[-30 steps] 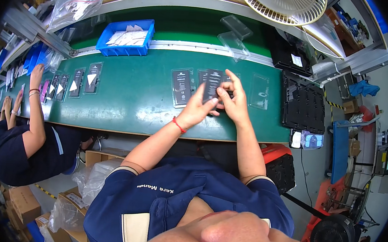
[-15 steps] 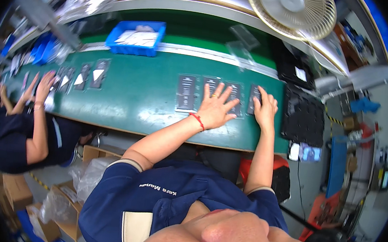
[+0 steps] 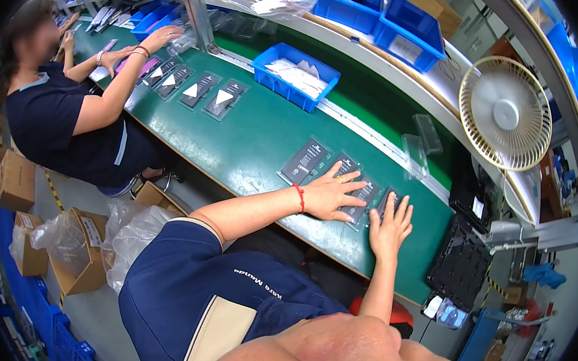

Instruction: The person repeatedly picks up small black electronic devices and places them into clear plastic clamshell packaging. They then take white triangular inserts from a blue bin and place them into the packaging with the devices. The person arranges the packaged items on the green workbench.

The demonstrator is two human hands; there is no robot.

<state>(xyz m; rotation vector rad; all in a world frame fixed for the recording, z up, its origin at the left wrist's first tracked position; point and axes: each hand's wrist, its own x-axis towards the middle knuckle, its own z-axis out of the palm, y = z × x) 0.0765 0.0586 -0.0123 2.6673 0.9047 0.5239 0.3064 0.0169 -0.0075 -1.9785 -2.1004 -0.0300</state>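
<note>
Several flat black phone batteries in clear plastic sleeves lie in a row on the green bench. The leftmost battery point(image 3: 304, 162) lies uncovered. My left hand point(image 3: 329, 196) rests flat with spread fingers over the two middle ones, partly hiding a middle battery point(image 3: 347, 163). My right hand point(image 3: 387, 232) has its fingers apart and lies at the rightmost battery point(image 3: 387, 200), covering its near part. Neither hand is wrapped around anything.
Farther left lie several batteries with white triangles point(image 3: 223, 99), near a co-worker point(image 3: 68, 106) handling a pink piece. Behind the row stands a blue bin point(image 3: 296, 57) of white pieces. A black tray point(image 3: 459, 257) sits at the right end, below a fan point(image 3: 506, 113).
My view has turned, so the bench now slants and more of the co-worker shows. My right hand's fingers have spread, and the rightmost battery looks closer to its neighbour. My left hand stays on the middle batteries.
</note>
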